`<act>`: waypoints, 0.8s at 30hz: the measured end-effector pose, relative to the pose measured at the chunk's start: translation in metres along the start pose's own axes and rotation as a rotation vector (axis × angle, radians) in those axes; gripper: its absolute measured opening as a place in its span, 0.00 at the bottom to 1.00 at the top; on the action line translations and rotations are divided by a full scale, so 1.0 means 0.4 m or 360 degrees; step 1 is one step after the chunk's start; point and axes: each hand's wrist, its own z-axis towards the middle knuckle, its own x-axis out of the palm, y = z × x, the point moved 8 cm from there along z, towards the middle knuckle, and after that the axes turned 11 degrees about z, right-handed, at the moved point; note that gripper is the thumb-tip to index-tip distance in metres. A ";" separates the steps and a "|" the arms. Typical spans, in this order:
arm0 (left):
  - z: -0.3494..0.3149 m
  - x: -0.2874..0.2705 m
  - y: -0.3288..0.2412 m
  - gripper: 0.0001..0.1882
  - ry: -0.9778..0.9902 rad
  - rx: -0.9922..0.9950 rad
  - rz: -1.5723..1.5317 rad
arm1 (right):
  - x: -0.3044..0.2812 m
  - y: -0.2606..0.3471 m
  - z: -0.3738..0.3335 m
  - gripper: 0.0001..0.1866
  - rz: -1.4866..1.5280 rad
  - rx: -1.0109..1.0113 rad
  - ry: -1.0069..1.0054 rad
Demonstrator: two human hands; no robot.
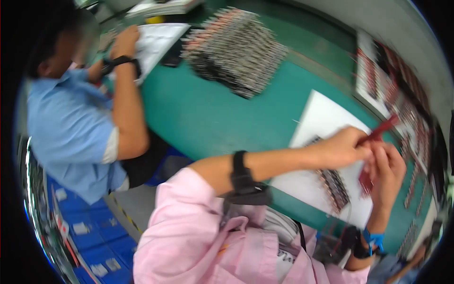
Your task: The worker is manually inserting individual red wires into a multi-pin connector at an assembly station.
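My left hand (347,147) is closed in a pinch on a dark red strip (384,127), whose kind the blur hides. My right hand (387,173) meets it from the right, with its fingertips closed on the same strip. One end of the strip sticks out past the fingers to the upper right, and more dark red shows below, beside the right palm. Beneath both hands lies a white board (309,120). On it, under my left wrist, rests a row of small dark and metallic parts (335,189).
A large stack of metallic part strips (236,52) stands on the green table (217,123). At right, a tray (369,78) and several loose part strips lie along the edge. To my left a person in a blue shirt (75,132) works over a white sheet (158,45).
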 end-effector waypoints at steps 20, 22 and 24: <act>-0.016 -0.001 0.025 0.06 0.0200 -0.0342 0.0581 | -0.005 -0.041 -0.023 0.07 -0.0022 0.0075 0.0138; -0.016 -0.002 0.022 0.06 0.0195 -0.0343 0.0644 | -0.005 -0.046 -0.027 0.07 -0.0027 0.0092 0.0144; -0.016 0.001 0.004 0.06 0.0203 -0.0276 0.0757 | -0.007 -0.042 -0.032 0.06 -0.0249 0.0007 0.0137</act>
